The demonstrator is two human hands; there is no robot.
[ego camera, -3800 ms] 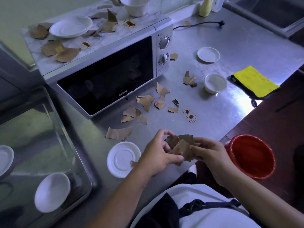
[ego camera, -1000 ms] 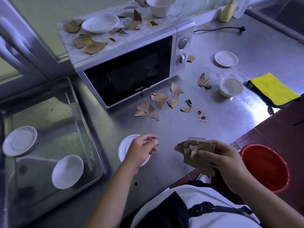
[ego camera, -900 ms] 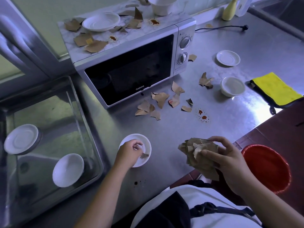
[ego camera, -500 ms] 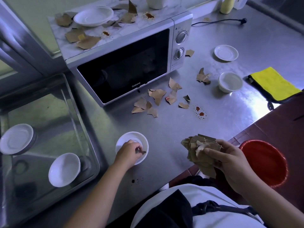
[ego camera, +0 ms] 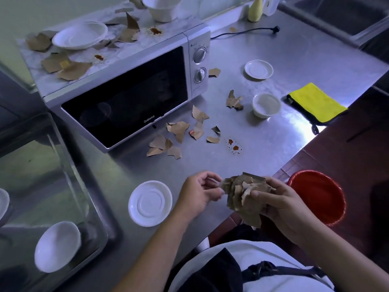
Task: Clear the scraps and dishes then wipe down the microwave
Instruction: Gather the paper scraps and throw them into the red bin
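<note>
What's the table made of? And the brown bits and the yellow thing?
The counter looks like stainless steel: grey, brushed, with bright glare. The brown scraps look like kraft paper or thin card: matte, ragged torn edges, curled corners. The yellow cloth seems soft microfibre: fuzzy, folded flat, dark underside; exact fibre unclear.

We're in a kitchen. We see a s/s counter w/ a microwave on it, plus a sink holding dishes.
</note>
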